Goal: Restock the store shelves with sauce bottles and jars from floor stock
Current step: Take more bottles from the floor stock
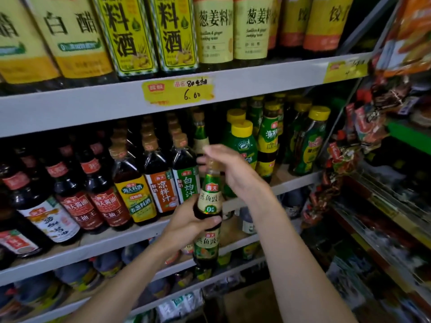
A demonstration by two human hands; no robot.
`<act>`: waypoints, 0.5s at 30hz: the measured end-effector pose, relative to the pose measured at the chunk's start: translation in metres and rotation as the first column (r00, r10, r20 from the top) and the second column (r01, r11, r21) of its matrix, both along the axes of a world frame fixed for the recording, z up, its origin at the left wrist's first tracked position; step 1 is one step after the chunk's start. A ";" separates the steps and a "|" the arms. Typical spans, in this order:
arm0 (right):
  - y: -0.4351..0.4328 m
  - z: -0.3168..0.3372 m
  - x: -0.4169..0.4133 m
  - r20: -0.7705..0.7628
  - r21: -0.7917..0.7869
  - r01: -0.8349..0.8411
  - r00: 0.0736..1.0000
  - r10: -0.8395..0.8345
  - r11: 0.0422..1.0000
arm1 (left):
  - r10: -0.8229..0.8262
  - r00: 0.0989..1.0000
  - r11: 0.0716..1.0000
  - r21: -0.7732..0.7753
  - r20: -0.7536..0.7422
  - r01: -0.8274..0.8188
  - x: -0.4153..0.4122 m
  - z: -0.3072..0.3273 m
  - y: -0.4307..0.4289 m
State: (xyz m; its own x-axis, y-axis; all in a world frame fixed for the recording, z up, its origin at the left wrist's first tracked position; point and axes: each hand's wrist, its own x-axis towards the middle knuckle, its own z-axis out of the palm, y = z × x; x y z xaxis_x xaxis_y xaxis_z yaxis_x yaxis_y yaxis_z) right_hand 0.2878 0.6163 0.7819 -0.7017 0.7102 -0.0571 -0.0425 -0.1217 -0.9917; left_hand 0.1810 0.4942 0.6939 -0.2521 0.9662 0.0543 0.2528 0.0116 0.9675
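Note:
My left hand [190, 221] grips a dark sauce bottle with a green and cream label [210, 198] around its lower body, holding it upright in front of the middle shelf [130, 234]. A second bottle with the same kind of label [206, 249] shows just below that hand; what holds it is hidden. My right hand [229, 170] hovers at the top of the upper bottle, fingers spread and blurred, covering its cap. Behind the bottle, the middle shelf has a narrow gap between the green-labelled square bottles [186, 176] and the yellow-capped green bottles [243, 145].
The middle shelf carries rows of dark soy sauce bottles [100, 197] on the left. Tall vinegar and cooking wine bottles [130, 36] fill the top shelf, above a yellow price tag [178, 90]. Jars sit on lower shelves [77, 273]. Snack packets hang at right [373, 127].

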 end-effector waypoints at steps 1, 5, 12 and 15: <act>0.009 0.010 -0.003 -0.025 0.056 0.004 1.000 -0.003 0.998 | 0.040 0.999 0.999 0.001 -0.001 -0.040 -0.006 0.000 0.000; 0.042 0.033 -0.035 0.013 0.337 0.249 0.963 -0.269 0.908 | 0.096 0.994 0.995 0.019 0.059 -0.098 -0.025 0.002 -0.004; 0.066 0.030 -0.101 0.313 0.815 0.130 0.720 -0.619 0.565 | 0.146 0.989 0.989 0.019 -0.014 -0.145 -0.040 0.011 -0.018; 0.069 0.023 -0.113 0.326 0.808 0.146 0.696 -0.640 0.571 | 0.153 0.988 0.988 0.030 -0.031 -0.152 -0.047 0.013 -0.022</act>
State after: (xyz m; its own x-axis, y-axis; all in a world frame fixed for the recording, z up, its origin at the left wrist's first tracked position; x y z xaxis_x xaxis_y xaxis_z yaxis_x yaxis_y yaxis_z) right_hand 0.1751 0.6857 0.8045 -0.3444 0.8838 0.3167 0.6501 0.4679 -0.5987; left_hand 0.1342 0.4725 0.7074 -0.3940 0.9145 0.0915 0.2820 0.0256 0.9591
